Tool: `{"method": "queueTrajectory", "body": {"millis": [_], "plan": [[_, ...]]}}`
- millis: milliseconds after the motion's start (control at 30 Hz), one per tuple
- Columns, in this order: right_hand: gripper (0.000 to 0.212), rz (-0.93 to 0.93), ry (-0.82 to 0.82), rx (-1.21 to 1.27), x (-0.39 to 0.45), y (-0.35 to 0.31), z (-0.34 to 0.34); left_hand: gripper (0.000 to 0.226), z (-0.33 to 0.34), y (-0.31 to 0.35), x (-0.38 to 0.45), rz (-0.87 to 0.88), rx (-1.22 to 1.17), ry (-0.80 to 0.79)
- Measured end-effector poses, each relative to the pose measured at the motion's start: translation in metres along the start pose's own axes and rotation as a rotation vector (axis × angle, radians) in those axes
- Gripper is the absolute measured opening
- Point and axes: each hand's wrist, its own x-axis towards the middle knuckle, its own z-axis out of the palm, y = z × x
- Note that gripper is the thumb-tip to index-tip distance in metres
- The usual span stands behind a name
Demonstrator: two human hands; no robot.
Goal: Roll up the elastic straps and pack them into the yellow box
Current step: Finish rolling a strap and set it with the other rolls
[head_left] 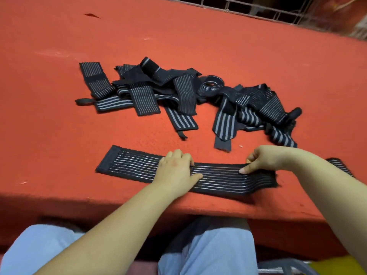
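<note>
One strap (139,167) lies flat near the front edge of the red surface (49,96), its long side running left to right. The left hand (176,167) presses flat on its middle, fingers loose. The right hand (262,158) pinches the strap near its right end, nearer for rolling. The pile of straps (178,92) waits behind.

Both forearms are bare, with no sleeves reaching them and no watch or rings showing. The person wears loose, pale blue trousers (208,253), the soft cloth creased over both knees.
</note>
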Motion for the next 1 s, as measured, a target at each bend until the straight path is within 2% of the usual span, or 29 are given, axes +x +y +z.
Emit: {"method": "queueTrajectory", "body": {"millis": [100,233,433,600,767,800,933,1000], "plan": [[0.046,0.039,0.055,-0.099,0.004,0.014,0.007,0.041,0.007,0.014,0.005,0.032,0.02,-0.006],[0.036,0.031,0.109,-0.198,0.007,0.014,0.015,0.037,0.01,0.018,0.009,0.033,0.004,-0.004],[0.027,-0.118,0.307,0.057,0.027,-0.005,0.012,0.032,-0.007,0.001,0.026,-0.098,-0.071,0.0],[0.02,-0.277,0.339,0.228,0.052,-0.051,0.017,0.031,-0.027,-0.024,0.048,-0.249,-0.178,0.003],[0.016,-0.326,0.471,0.321,0.091,-0.09,0.022,0.03,-0.039,-0.048,0.08,-0.313,-0.373,0.006],[0.017,-0.323,0.503,0.356,0.099,-0.097,0.022,0.03,-0.04,-0.051,0.088,-0.319,-0.431,0.009],[0.058,-0.232,0.594,0.497,0.135,-0.122,0.014,0.036,-0.039,-0.05,0.127,-0.353,-0.678,0.04],[0.065,-0.169,0.591,0.524,0.154,-0.13,0.006,0.043,-0.036,-0.044,0.148,-0.381,-0.823,0.046]]}}
